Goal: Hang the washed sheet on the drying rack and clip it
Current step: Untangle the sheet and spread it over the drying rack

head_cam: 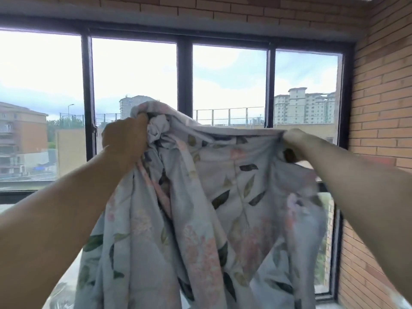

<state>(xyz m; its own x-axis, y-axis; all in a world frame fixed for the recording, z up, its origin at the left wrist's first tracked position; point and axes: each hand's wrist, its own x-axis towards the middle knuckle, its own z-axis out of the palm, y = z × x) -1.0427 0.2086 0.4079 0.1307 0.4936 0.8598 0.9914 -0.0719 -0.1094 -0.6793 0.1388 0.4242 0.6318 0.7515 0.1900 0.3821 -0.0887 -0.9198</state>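
Observation:
A pale blue sheet [200, 219] printed with pink flowers and dark green leaves hangs in front of me, held up at chest height. My left hand [124, 139] grips a bunched wad of its top edge. My right hand [294, 138] pinches the same edge further right, so the cloth stretches between both hands and falls in loose folds out of the bottom of the view. No drying rack and no clips are in sight.
A wide window with dark frames [185, 85] fills the wall ahead, with buildings and sky outside. A brick wall [383, 108] stands close on the right. A pale sill or ledge [62, 286] shows at the lower left behind the cloth.

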